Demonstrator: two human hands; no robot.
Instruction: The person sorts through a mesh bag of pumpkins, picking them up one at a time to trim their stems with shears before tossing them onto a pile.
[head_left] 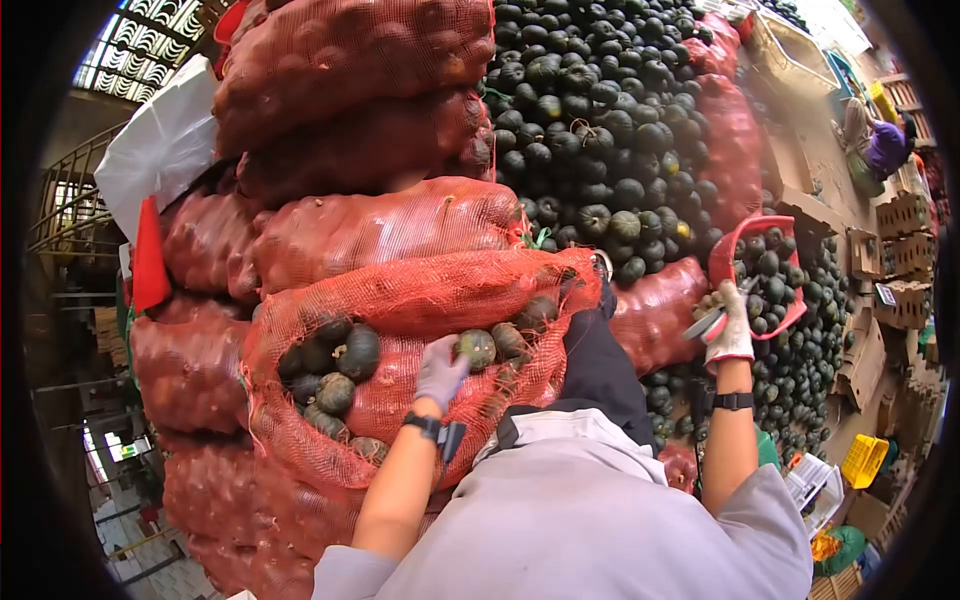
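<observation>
Stacked red sacks (pixel 355 80) beside squash pile (pixel 600 150). Open mesh bag (pixel 400 290), 2 squash clusters inside. Red basket (pixel 724 256) holding squash. Left hand (pixel 440 374) touching 1 squash (pixel 476 348) in bag, grip unclear. Right hand (pixel 730 328) closed around metal tool (pixel 708 325).

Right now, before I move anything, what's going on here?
A person wearing gloves is working over an opened red mesh sack with dark green squashes inside. Their left hand is in the opening, its fingers at a mottled squash. The right hand has what looks like a metal tool, its exact kind unclear, beside a red tub of squashes. Full sacks are stacked beyond, next to a big loose heap of squashes.
</observation>
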